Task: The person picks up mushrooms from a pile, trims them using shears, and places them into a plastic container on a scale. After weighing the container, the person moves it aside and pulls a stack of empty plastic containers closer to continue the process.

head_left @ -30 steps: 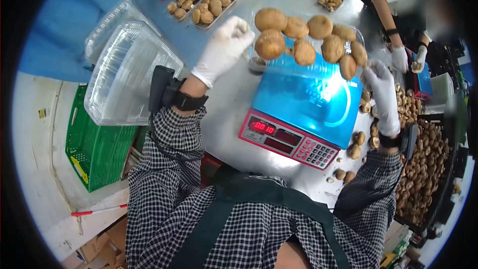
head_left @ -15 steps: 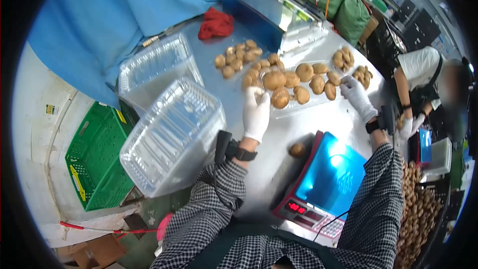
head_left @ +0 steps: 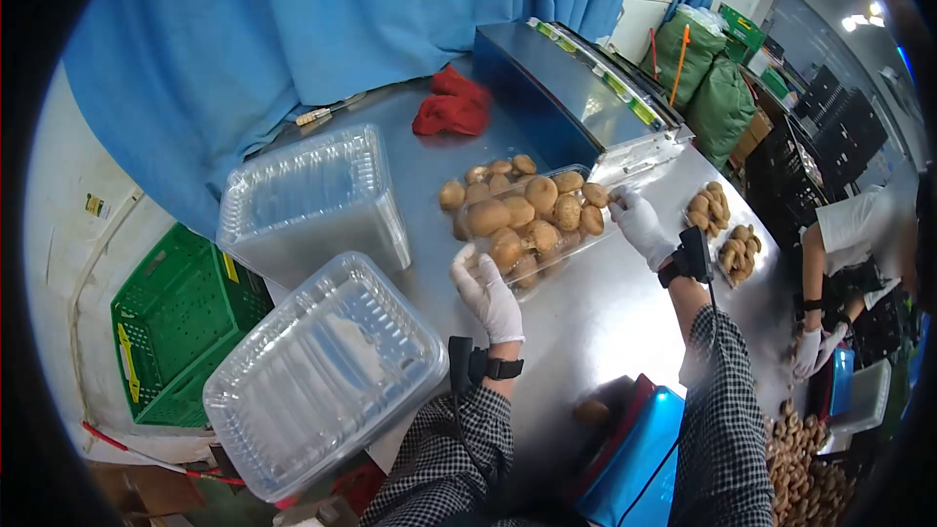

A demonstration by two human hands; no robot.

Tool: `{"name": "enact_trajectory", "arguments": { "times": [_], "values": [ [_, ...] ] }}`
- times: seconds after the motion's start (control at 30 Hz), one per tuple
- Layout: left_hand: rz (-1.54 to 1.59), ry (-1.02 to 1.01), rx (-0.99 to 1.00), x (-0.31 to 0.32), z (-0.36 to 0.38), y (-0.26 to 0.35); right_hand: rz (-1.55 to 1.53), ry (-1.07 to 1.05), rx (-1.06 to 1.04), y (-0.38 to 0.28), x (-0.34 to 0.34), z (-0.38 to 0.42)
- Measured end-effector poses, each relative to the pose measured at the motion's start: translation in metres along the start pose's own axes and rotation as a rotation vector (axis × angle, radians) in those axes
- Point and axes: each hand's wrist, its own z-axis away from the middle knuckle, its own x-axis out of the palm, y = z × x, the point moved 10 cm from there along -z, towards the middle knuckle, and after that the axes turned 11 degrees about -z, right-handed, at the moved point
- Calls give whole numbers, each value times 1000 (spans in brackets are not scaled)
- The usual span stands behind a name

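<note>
A clear plastic tray (head_left: 583, 252) of brown mushrooms (head_left: 539, 197) lies on the metal table between my gloved hands. My left hand (head_left: 491, 301) is at its near left edge, fingers curved with the thumb apart. At the right end my right hand (head_left: 646, 230) has its fingertips closed at the rim. More brown mushrooms (head_left: 476, 176) sit right behind this tray, their container largely hidden. Two small groups of mushrooms, one farther back (head_left: 710, 207) and one nearer (head_left: 740, 254), lie to the right.
Two stacks of clear containers, a back stack (head_left: 303, 197) and a front one (head_left: 327, 371), stand at left. A blue-topped scale (head_left: 634, 464) and a loose mushroom (head_left: 590, 412) are near me. Behind are a red cloth (head_left: 452, 103) and a metal machine (head_left: 576, 88). A co-worker (head_left: 849, 239) works at right.
The tray has shifted left and back, up against the mushrooms behind it. My left hand's fingers have spread from their pinch. The view has tilted up, leaving less of the scale visible.
</note>
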Motion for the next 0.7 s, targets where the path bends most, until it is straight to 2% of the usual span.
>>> {"name": "enact_trajectory", "arguments": {
  "times": [0.07, 0.2, 0.33, 0.43, 0.6, 0.7],
  "values": [
    [49, 83, 3, -4, -7, 2, 76, 36, -73, -14, 14, -16],
    [-29, 126, 51, -3, -25, -16, 33, 13, -13, -17, 39, -35],
    [-76, 109, 55, 1, -35, -36, 207, 26, -3, -18, 54, -44],
    [-160, 110, 62, 2, -38, -48, 196, 60, -8, -16, 60, -51],
    [-98, 68, 2, 3, -32, -51, 225, 115, 8, -7, 62, -51],
    [-74, 54, 6, 6, -32, -51, 79, 102, 35, 2, 57, -41]
  ]
}}
